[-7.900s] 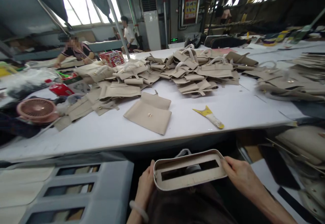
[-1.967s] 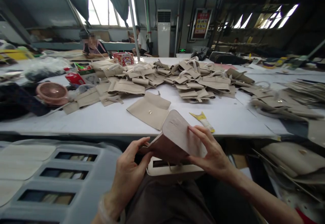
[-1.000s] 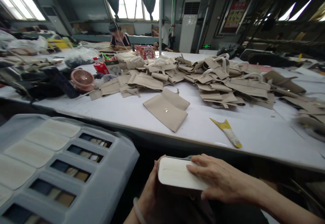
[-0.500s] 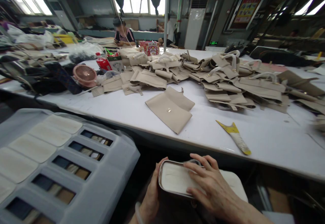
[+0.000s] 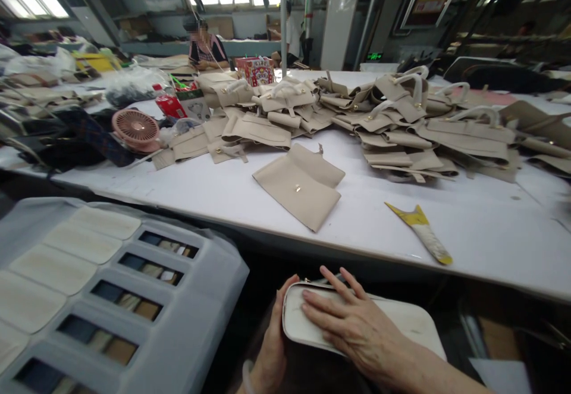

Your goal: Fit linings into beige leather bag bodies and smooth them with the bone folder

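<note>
Low in the view, at lap height, is a bag (image 5: 414, 325) with a pale, rounded-corner panel facing up. Its lower body is lost in dark shadow. Round the panel's left end my left hand (image 5: 272, 340) is closed, thumb along the side. My right hand (image 5: 352, 322) lies across the middle of the panel, fingers stretched out and spread, pressing flat on it. A small gold-coloured fitting shows at the far rim, near the left fingertips. Just beyond, on the white table, lies a flat beige bag piece (image 5: 303, 194) with a metal clasp.
A yellow-and-white tapered tool (image 5: 422, 233) lies on the white table (image 5: 200, 197). Several beige bag pieces (image 5: 401, 126) are heaped behind it. A pink fan (image 5: 136, 129) stands at left. Pale panels (image 5: 56, 263) rest on a grey slotted cover (image 5: 191, 310). A person (image 5: 205, 49) sits across the table.
My right hand has slid left over the panel and flattened onto it. The panel now sits flush with the rim at the left end, where a gap showed before.
</note>
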`<state>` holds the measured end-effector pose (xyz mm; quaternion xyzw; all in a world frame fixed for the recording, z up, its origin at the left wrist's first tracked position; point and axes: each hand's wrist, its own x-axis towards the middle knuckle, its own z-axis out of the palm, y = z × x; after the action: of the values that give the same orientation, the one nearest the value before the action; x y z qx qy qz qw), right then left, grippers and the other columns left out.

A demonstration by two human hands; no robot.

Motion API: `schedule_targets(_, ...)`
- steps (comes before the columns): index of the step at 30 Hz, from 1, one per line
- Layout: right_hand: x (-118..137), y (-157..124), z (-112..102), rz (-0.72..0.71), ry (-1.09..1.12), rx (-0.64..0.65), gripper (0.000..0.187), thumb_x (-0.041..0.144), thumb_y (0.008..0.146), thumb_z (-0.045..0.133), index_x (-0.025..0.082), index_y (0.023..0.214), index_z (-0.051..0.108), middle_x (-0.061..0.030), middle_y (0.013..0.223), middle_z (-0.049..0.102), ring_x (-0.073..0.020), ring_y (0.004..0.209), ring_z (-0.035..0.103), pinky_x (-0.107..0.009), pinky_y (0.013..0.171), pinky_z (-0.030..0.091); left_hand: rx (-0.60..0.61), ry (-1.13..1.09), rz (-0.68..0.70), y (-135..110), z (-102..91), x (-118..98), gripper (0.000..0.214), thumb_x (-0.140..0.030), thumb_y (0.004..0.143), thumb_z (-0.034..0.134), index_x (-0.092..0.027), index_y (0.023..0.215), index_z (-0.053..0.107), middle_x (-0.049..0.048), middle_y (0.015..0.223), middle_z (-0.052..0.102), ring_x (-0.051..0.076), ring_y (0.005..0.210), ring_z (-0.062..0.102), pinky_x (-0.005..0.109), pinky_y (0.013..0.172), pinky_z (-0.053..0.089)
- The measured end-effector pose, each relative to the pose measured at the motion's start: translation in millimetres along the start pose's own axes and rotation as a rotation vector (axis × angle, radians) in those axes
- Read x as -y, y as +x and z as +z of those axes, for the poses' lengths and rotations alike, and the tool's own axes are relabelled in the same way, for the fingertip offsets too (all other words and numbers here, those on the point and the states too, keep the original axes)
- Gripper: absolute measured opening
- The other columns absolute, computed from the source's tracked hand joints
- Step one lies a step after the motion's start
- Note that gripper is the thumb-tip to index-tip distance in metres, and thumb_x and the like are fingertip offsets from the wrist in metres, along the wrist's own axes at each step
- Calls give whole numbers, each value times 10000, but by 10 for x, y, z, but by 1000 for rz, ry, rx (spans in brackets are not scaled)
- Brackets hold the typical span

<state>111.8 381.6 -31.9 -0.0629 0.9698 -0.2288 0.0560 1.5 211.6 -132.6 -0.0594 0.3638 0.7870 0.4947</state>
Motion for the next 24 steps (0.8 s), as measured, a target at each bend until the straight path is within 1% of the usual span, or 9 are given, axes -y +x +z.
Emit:
schedule_targets(3,8,14,22,24,-3,8,564,265,996,451,418,1505,261,110,1557,333,-335,1491,61,-652,1180,99,7,-13,11,-16,39,-32,514,-545,944,471,-241,1349,559,79,1441,521,279,1385,399,448,1201,225)
schedule_targets(5,19,14,15,39,10,19,558,261,993,455,415,1499,278,109,1558,330,-343,1489,57,-664,1174,89,21,11,-4,-39,69,-74,501,-533,960,444,-241,1352,555,79,1439,524,275,1387,397,452,1203,219)
schedule_targets(8,37,9,-12,50,41,29,536,256,999,436,405,1494,293,100,1554,344,-343,1490,41,-676,1168,65,50,54,-17,-79,80,-140,490,-514,972,431,-244,1366,541,70,1463,499,267,1396,384,436,1209,207)
schedule_targets(13,80,19,-99,27,90,6,525,210,981,451,357,1475,348,60,1527,408,-324,1493,54,-620,1189,-34,86,96,-24,-128,65,-218,455,-430,973,468,-254,1390,515,57,1483,478,245,1418,347,397,1215,187)
schedule_targets(15,111,38,-155,33,103,5,517,182,961,447,337,1450,382,47,1512,435,-301,1490,108,-594,1191,-67,83,70,-51,-137,79,-241,443,-418,971,473,-265,1384,521,53,1472,491,259,1406,368,423,1209,205)
schedule_targets(17,149,64,-210,47,121,13,559,142,918,449,338,1438,385,35,1498,455,-280,1476,185,-576,1188,-89,86,48,-71,-141,103,-260,436,-420,967,484,-263,1370,538,53,1464,500,269,1397,382,434,1204,222)
schedule_targets(20,200,108,-267,48,137,15,617,111,831,474,362,1393,424,25,1450,505,-261,1432,296,-553,1180,-115,84,40,-81,-140,137,-277,432,-441,961,495,-259,1346,565,50,1456,510,261,1403,372,414,1203,226)
schedule_targets(22,223,133,-281,43,126,0,555,135,810,490,349,1322,491,20,1410,534,-253,1407,330,-517,1180,-138,76,48,-80,-135,147,-279,433,-461,959,491,-266,1337,573,48,1447,520,260,1401,375,418,1203,227)
schedule_targets(24,240,148,-280,52,104,-13,487,171,820,488,331,1278,523,21,1403,535,-255,1400,334,-487,1177,-165,65,79,-62,-129,138,-276,435,-469,956,494,-265,1332,577,53,1444,523,266,1400,377,428,1205,221)
